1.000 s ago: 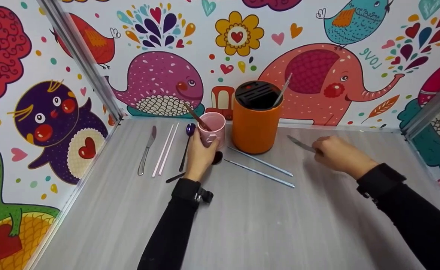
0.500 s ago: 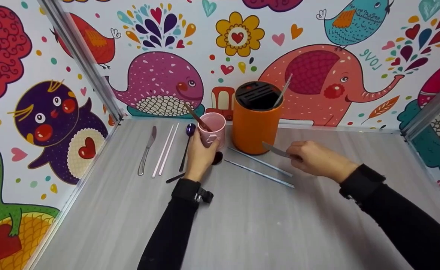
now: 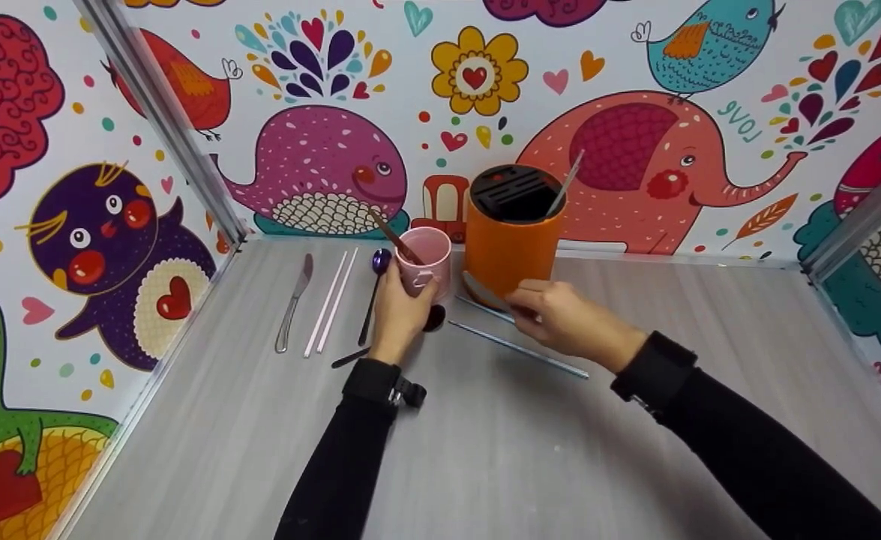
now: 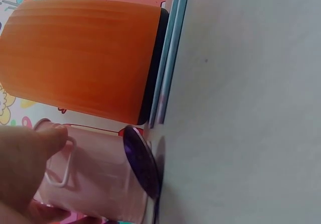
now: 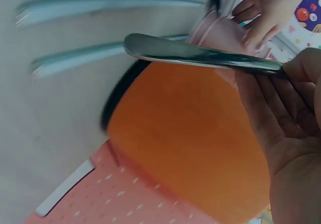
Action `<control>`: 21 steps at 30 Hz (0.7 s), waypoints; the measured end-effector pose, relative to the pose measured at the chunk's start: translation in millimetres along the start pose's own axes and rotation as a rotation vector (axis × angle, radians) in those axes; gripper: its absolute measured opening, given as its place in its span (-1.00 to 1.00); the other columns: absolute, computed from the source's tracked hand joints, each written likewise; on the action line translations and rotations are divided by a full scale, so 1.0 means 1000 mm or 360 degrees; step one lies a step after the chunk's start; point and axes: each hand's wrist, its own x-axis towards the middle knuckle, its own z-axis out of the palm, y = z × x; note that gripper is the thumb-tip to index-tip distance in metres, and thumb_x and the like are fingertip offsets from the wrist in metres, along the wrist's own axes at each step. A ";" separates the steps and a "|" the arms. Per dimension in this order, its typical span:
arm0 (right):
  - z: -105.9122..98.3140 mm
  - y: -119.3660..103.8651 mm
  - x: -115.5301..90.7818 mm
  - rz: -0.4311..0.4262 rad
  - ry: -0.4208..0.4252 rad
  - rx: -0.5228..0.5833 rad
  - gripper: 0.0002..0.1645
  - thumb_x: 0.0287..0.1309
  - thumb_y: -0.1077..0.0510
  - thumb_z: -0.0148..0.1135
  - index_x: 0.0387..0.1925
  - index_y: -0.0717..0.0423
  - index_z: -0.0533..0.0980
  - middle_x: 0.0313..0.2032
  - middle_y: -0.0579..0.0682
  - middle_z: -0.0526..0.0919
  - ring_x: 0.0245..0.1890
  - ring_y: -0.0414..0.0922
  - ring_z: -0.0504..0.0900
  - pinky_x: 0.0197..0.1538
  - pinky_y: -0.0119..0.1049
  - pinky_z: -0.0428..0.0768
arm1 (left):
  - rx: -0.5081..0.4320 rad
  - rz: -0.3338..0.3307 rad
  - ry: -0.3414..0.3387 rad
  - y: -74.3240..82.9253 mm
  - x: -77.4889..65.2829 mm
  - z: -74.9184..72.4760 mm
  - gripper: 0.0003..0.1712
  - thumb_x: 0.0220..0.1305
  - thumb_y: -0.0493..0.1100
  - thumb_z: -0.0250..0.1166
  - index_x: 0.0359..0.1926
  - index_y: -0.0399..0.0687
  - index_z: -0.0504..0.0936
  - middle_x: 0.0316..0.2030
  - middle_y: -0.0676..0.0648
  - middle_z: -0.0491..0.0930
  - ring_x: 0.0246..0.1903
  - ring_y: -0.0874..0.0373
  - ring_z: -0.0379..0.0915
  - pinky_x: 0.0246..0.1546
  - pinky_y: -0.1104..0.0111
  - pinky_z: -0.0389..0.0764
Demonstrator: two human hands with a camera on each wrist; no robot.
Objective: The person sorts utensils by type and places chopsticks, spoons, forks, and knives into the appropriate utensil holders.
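Observation:
My left hand [image 3: 404, 313] grips a pink mug [image 3: 440, 259] that stands on the table, thumb by its small handle. A thin brown stick-like utensil [image 3: 389, 228] leans out of the mug. My right hand [image 3: 571, 319] pinches a metal table knife [image 3: 483, 291] between thumb and fingers, in front of the orange holder [image 3: 511, 255]. In the right wrist view a rounded end of the knife [image 5: 165, 49] sticks out past the fingers. Beside the mug, a dark purple spoon [image 4: 142, 161] shows close up in the left wrist view.
Left of the mug lie a purple-bowled spoon [image 3: 381, 261], two pink straw-like sticks [image 3: 335, 304] and another table knife [image 3: 295, 304]. Two blue sticks [image 3: 519, 349] lie before the orange holder, partly behind my right hand. A clear stick [image 3: 567, 182] stands in the holder's slotted black top.
My right hand has moved left with the knife, from right of the orange holder to in front of it, over the blue sticks. My left hand stays on the mug.

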 end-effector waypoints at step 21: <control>0.024 -0.050 0.075 0.0258 0.0723 0.0381 -0.78 0.49 0.23 0.41 0.05 0.20 0.81 -0.15 0.09 0.87 -0.21 -0.07 0.78 0.06 -0.23 0.86 | -0.0050 0.0020 -0.0042 0.000 -0.001 -0.002 0.04 0.43 0.08 0.47 0.73 -0.12 0.19 0.60 -0.31 0.39 0.60 -0.17 0.36 0.68 -0.03 0.35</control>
